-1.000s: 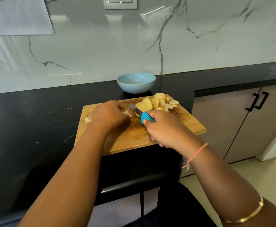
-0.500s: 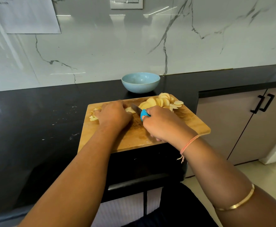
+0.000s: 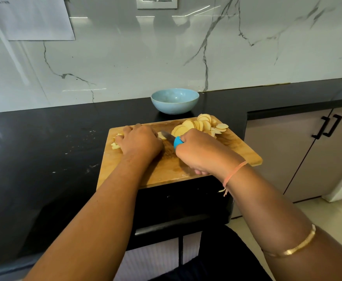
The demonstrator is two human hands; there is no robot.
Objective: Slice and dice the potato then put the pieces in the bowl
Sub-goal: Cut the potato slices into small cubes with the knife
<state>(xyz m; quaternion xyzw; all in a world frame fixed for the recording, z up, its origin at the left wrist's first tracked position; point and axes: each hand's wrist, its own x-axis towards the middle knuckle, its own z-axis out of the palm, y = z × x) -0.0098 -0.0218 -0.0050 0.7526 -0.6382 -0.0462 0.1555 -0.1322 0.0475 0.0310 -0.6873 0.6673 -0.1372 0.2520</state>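
Head view: left hand (image 3: 139, 142) curls its fingers over a potato piece (image 3: 161, 136) on the cutting board (image 3: 237, 147), steadying it. Right hand (image 3: 198, 153) grips the knife (image 3: 169, 136), blade at that piece. Finished slices (image 3: 198, 125) lie heaped toward the bowl (image 3: 175, 101), clear of cutting.

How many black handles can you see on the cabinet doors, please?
2. Both are on the cabinet doors at the right, side by side where the doors meet: the left handle and the right handle. Others may lie outside the frame.
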